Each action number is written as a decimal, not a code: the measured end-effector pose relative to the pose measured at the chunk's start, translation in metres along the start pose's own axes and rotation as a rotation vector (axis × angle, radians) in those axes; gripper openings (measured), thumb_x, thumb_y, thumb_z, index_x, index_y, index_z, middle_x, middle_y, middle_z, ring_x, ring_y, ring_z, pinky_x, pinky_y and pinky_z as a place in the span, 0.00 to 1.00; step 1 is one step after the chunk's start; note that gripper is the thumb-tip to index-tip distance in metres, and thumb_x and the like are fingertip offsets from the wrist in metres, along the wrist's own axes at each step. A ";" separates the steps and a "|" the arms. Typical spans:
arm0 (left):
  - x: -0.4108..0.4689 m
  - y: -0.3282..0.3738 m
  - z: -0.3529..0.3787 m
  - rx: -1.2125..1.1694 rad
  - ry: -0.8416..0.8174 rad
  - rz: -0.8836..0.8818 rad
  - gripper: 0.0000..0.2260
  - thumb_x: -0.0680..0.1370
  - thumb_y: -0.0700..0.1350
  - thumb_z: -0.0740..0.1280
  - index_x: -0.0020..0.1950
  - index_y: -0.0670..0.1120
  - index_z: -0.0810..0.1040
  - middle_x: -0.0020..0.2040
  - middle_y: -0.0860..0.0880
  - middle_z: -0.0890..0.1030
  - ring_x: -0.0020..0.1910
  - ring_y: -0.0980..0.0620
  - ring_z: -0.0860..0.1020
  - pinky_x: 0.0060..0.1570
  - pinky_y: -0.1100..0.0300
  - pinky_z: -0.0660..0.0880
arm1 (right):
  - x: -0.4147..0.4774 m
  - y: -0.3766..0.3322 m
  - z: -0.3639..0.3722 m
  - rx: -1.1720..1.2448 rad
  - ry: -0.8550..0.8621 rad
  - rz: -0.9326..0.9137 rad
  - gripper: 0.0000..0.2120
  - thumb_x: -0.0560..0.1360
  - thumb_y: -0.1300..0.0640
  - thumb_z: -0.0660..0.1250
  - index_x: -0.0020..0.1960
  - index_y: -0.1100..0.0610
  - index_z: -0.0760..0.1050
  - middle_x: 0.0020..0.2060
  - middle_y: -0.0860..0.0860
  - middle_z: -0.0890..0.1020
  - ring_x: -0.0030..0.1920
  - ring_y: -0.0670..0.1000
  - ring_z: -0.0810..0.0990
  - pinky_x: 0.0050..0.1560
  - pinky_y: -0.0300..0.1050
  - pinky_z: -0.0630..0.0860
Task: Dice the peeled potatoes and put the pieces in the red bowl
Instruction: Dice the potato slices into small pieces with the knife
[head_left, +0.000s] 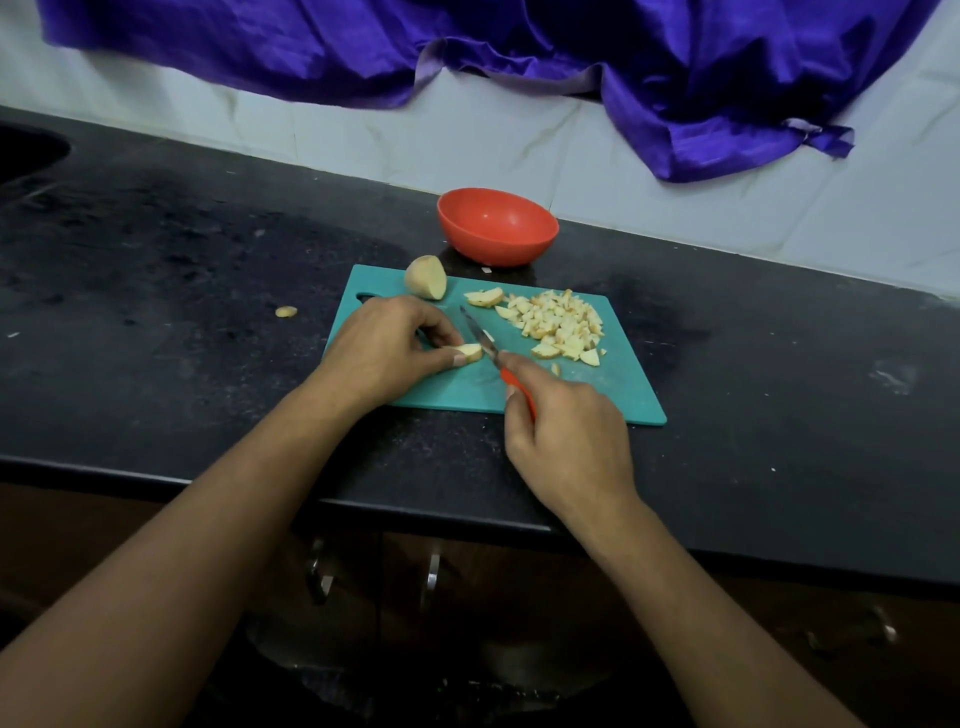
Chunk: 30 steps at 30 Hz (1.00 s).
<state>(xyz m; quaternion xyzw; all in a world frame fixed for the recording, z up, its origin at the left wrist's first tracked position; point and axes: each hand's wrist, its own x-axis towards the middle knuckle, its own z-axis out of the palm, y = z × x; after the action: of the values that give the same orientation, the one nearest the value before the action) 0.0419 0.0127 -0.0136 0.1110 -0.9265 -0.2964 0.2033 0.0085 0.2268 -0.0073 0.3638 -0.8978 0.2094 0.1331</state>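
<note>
Potato bits start on the far left. One small potato scrap (284, 312) lies alone on the black counter (156, 260). It is at 9 o'clock from the green cutting board (613, 400), near it but not touching.

The left hand (387, 345) rests on the left part of the board. Its fingers are curled, and the thumb and fingertips pinch a potato piece (467, 352) down flat on the board. At the board's 11 o'clock corner sits a half potato (426, 278), partly over the far edge.

The knife (480, 335) is next. Its blade stands right at the right end of the pinched piece, and its tip points to 11 o'clock. I cannot tell if the blade is already in the piece. The right hand (569, 441) is closed around the knife's red handle, over the near edge of the board at 5 o'clock.

A thicker potato slice (484, 297) lies by the far edge of the board, at 12 o'clock. Just beside it, going toward 2 o'clock, is the pile of diced potato (558, 325). A few loose cubes lie at the near side of the pile. All the cut pieces that show are on the board.

The red bowl (496, 226) stands on the counter just past the board's far edge, at 12 o'clock, close to the white tiled wall (363, 135). A purple cloth (675, 62) hangs over the top of the wall.
</note>
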 end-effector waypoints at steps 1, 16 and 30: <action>0.000 0.000 0.000 0.000 -0.001 -0.004 0.06 0.73 0.56 0.78 0.46 0.56 0.86 0.41 0.60 0.83 0.36 0.68 0.76 0.39 0.66 0.68 | 0.000 -0.001 0.000 -0.007 -0.006 -0.006 0.20 0.83 0.50 0.59 0.74 0.44 0.72 0.32 0.43 0.75 0.28 0.44 0.71 0.29 0.40 0.63; -0.001 0.005 -0.001 0.019 0.003 -0.032 0.07 0.73 0.57 0.78 0.47 0.57 0.87 0.39 0.61 0.83 0.36 0.64 0.76 0.40 0.63 0.70 | 0.000 -0.001 0.001 -0.012 0.007 0.003 0.20 0.83 0.52 0.60 0.74 0.45 0.73 0.33 0.44 0.79 0.29 0.44 0.72 0.31 0.42 0.67; -0.002 0.008 -0.001 0.003 0.004 -0.048 0.04 0.73 0.54 0.78 0.45 0.58 0.87 0.33 0.65 0.79 0.34 0.68 0.76 0.36 0.66 0.67 | 0.000 -0.002 0.000 -0.080 -0.049 -0.061 0.21 0.82 0.52 0.60 0.74 0.45 0.73 0.33 0.44 0.77 0.33 0.47 0.75 0.34 0.47 0.74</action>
<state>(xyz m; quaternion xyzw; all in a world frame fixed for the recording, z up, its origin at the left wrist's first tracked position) 0.0437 0.0189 -0.0089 0.1340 -0.9236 -0.2997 0.1978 0.0096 0.2250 -0.0069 0.3904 -0.8970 0.1600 0.1319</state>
